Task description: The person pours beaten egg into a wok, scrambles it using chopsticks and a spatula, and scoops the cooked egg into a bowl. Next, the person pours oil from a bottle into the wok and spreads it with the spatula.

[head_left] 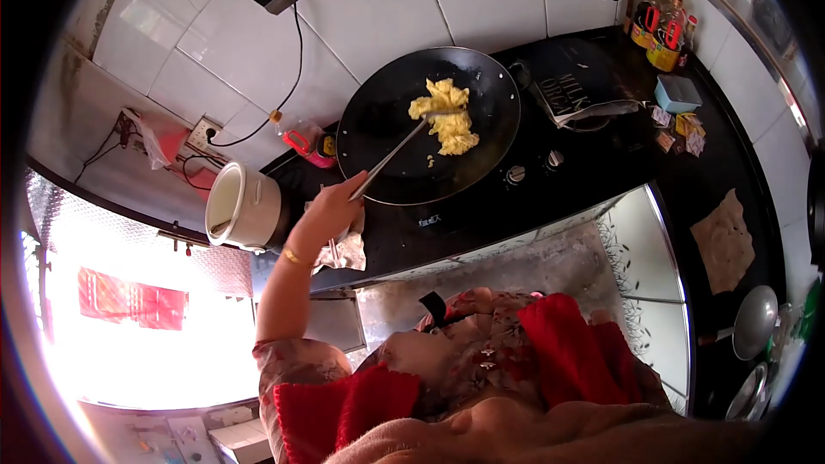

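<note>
My left hand, with a gold bracelet at the wrist, is closed around the handle of a long metal spatula. The hand is just outside the near left rim of a large black wok on the stove. The spatula's head rests among yellow scrambled eggs in the wok and is partly covered by them. A few small bits of egg lie apart from the main clump. My right hand is out of view.
Left of the wok are a white pot, an oil bottle and a cloth. A dark bag covers the right burner. Bottles, a blue container and small packets stand along the right counter.
</note>
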### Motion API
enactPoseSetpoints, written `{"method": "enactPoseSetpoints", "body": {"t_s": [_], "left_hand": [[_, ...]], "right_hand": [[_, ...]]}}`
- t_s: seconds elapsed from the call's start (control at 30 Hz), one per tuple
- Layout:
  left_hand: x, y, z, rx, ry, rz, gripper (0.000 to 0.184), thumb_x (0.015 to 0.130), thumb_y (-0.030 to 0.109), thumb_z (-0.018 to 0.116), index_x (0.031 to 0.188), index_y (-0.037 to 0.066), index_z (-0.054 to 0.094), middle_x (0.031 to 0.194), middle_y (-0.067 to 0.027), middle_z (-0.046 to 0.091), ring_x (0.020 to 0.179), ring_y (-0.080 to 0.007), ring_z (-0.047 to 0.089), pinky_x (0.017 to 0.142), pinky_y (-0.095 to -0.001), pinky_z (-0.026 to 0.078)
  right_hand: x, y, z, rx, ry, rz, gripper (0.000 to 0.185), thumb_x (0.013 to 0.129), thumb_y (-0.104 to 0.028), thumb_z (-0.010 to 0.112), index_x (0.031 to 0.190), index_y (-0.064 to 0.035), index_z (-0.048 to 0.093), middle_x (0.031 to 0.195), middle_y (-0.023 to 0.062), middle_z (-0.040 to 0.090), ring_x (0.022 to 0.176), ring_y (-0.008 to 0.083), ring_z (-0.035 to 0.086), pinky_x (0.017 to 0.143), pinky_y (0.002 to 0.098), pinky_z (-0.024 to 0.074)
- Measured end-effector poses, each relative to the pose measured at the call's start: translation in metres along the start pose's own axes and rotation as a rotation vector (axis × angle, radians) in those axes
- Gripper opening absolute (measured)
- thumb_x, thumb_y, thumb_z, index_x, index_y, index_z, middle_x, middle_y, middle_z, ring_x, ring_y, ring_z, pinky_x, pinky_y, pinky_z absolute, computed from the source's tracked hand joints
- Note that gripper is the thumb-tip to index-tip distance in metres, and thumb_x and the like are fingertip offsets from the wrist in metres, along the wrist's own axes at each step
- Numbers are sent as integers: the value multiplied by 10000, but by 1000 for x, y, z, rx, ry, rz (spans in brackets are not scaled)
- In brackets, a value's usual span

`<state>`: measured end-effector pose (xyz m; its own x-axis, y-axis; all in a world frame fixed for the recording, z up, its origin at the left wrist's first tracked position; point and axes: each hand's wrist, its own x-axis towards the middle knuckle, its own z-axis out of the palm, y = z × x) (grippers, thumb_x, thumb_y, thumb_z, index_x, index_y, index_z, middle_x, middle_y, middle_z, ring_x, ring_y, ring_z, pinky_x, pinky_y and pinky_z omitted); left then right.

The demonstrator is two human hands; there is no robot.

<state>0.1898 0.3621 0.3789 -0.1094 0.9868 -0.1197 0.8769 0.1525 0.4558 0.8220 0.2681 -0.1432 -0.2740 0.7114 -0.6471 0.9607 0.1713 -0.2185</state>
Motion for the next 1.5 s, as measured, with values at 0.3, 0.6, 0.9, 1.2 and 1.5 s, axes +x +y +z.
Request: {"method": "enactPoseSetpoints", "body": {"t_s": [0.3,0.6,0.9,1.2,1.5], "left_hand": [[-86,16,-108,-14,-162,-221,519,779,25,610,1281,123,516,701,-37,542,599,-85,470,552,-250,412],[-42,26,-59,-29,-195,-178,500,796,54,608,1281,75,490,759,-112,579,644,-134,499,621,-279,438],[28,-5,-9,-19,136,37,495,784,84,615,1267,65,505,954,-239,620,870,-256,634,768,-325,467],[-19,22,-10,-68,0,17,496,800,52,534,1292,80,474,755,-125,624,665,-215,615,603,-316,478],[-65,84,21,-649,-234,-359,670,840,33,556,1412,0,209,743,-73,548,519,-122,533,463,-260,439]], "right_hand": [[-8,-7,-9,36,5,56,196,794,-206,569,801,-50,687,867,147,668,800,311,637,681,433,497],[-5,-7,-23,-114,4,-54,193,765,-243,606,797,-71,689,853,147,663,797,331,625,690,451,489],[6,3,-14,100,-38,14,255,763,-332,627,842,-98,692,879,105,664,845,289,632,722,441,502],[-2,-6,-38,12,120,-164,201,767,-219,586,827,-41,658,797,170,641,700,331,614,633,431,492],[-63,-209,-350,1030,-282,-582,354,929,-198,490,1270,-102,494,928,70,638,766,113,589,609,244,469]]}}
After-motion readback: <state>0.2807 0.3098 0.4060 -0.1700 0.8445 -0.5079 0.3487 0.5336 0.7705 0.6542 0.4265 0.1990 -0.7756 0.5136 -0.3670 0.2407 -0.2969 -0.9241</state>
